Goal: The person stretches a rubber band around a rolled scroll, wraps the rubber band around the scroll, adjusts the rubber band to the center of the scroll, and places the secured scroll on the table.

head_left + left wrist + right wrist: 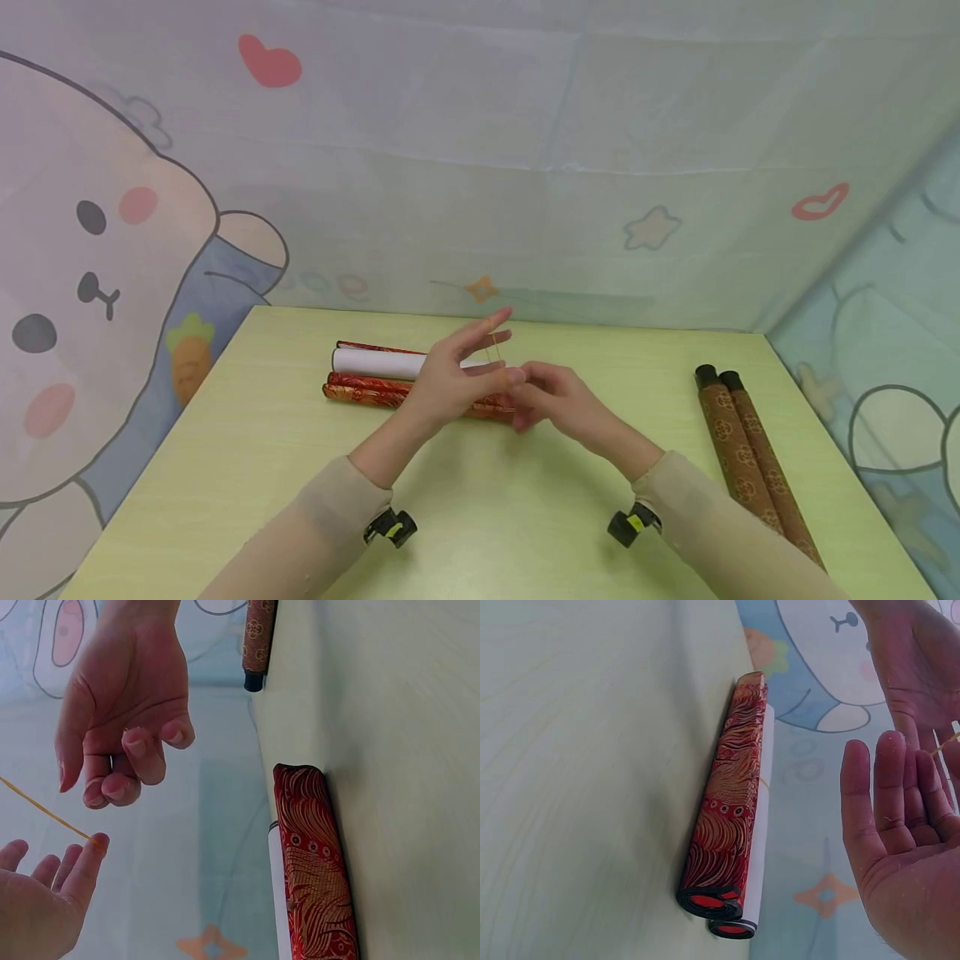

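A thin yellow rubber band (496, 347) is stretched on the fingers of my left hand (448, 375). Those fingers are spread and fairly straight, and in the left wrist view the rubber band (49, 812) runs from one fingertip out past the frame edge. My right hand (558, 400) is close beside the left thumb, its fingers loosely bent. In the right wrist view a fingertip of my right hand (900, 855) comes right up to the rubber band (945, 744). Behind and below the hands lie red patterned scrolls (367, 392) with a white roll (375, 362) among them.
Two brown patterned scrolls (742, 450) with black end caps lie side by side at the table's right. The pale yellow table (247, 467) reaches back to a hanging cartoon-print cloth (465, 167), and a second cloth (900, 292) stands at the right.
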`<state>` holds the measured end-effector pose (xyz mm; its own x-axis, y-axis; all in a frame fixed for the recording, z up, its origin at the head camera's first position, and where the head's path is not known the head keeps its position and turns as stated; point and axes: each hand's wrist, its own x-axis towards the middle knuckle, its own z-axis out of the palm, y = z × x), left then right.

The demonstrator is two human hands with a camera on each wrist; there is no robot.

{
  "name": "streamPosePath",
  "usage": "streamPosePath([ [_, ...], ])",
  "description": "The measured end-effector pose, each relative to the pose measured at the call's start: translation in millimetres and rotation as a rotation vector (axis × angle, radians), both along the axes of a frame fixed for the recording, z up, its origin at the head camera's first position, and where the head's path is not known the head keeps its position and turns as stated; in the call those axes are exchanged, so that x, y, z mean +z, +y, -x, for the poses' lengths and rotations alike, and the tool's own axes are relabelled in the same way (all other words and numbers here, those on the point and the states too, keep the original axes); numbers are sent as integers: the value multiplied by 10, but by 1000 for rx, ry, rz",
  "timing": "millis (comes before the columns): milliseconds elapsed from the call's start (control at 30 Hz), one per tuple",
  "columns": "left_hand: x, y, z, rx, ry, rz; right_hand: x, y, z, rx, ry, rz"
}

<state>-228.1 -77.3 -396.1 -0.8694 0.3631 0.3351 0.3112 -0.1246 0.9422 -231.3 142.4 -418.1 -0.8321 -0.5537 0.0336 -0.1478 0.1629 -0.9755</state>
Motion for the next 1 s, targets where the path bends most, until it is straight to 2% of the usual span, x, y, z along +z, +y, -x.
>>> streamPosePath([
  [200, -13, -27, 22, 14, 10, 69, 18, 34, -16, 7, 0, -11],
  [600, -33, -121, 74, -102, -27, 157, 82, 93, -60, -1, 8, -30],
  [1000, -53, -131, 87, -91, -60, 190, 103, 219, -53, -6, 11, -24],
])
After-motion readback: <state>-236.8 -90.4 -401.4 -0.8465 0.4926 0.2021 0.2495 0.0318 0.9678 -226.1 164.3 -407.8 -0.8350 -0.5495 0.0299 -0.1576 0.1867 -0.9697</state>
